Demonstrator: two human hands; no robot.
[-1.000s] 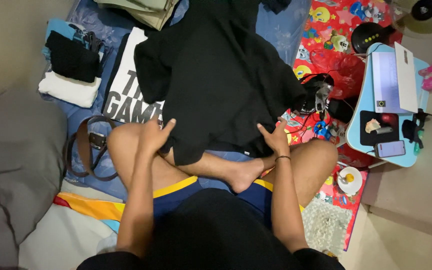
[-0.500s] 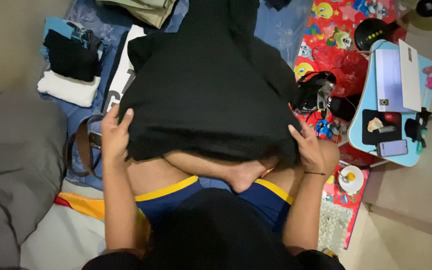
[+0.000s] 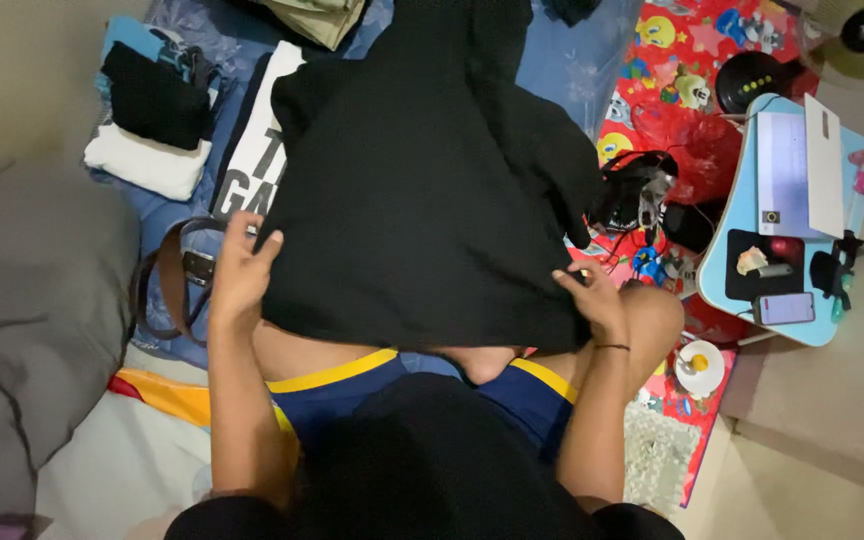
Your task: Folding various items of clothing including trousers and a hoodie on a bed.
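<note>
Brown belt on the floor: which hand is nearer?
Left. The left hand grips the black garment's edge right beside the brown belt; the right hand holds the opposite edge, across the garment.

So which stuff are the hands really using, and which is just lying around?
In use:
- left hand
- right hand
- black garment, gripped at its near corners over the lap

Lying about:
- brown belt
- folded clothes pile
- printed white shirt
- small blue table
- phone
- white cup
</note>
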